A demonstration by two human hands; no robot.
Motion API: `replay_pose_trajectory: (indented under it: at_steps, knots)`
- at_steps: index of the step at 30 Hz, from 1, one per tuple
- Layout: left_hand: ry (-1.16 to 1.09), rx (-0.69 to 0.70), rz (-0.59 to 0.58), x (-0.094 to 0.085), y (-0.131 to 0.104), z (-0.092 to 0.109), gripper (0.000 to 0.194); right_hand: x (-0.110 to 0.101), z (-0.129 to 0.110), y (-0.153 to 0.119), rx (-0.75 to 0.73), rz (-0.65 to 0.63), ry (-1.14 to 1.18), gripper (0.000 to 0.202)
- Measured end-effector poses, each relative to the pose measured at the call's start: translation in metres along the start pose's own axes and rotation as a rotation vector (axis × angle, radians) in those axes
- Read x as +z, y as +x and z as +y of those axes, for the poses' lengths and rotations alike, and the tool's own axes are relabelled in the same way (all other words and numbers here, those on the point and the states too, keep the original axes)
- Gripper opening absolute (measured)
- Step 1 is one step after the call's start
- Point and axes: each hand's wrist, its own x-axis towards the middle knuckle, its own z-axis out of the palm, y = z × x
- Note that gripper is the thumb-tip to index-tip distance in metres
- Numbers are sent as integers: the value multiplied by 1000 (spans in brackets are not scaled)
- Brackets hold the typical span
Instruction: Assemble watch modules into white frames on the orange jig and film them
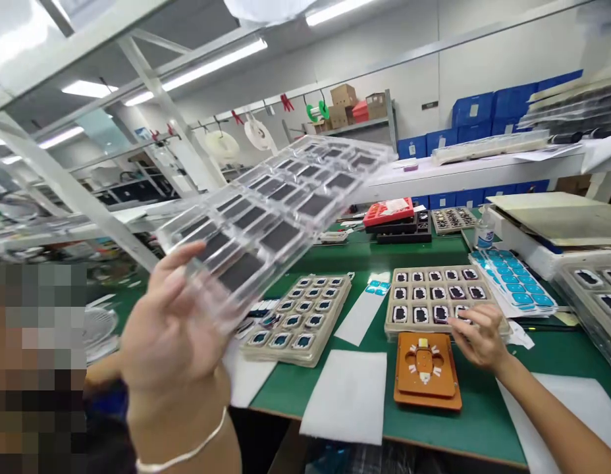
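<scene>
My left hand (172, 329), with a light bracelet at the wrist, is raised and closed on the near corner of a clear plastic tray (305, 227). The tray is tilted up, slightly blurred, and dark rectangles show in its pockets. My right hand (480, 336) is over the lower right corner of a beige tray (390, 299) of white-framed dark parts (419, 315). Its fingers are bent and apart, near a partly covered part; whether they touch it I cannot tell. Just below lies an orange fixture (426, 395) with a shaped recess.
Another beige tray (310, 355) of parts stands left of centre. White sheets (342, 401) lie along the bench edge, blue stickers (523, 283) at right. A red tray (389, 212) and a bottle (484, 234) stand behind. A co-worker (103, 395) is close on my left.
</scene>
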Motion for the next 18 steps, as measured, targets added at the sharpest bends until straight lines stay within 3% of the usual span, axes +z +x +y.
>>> replay_pose_trajectory:
  at_steps: [3,6,11,15,18]
  knots:
    - [-151,47,-148,48,37,21,27,3,-2,0,-1,-19,13,37]
    - [-57,27,-311,106,74,34,41,5,-3,1,-1,-26,18,36]
    - [169,126,-521,226,124,46,49,4,0,3,-4,-65,33,32]
    - [141,97,-743,321,147,50,47,6,3,3,-22,-133,69,26]
    - [202,122,-910,359,151,52,50,6,3,3,-57,-183,92,22]
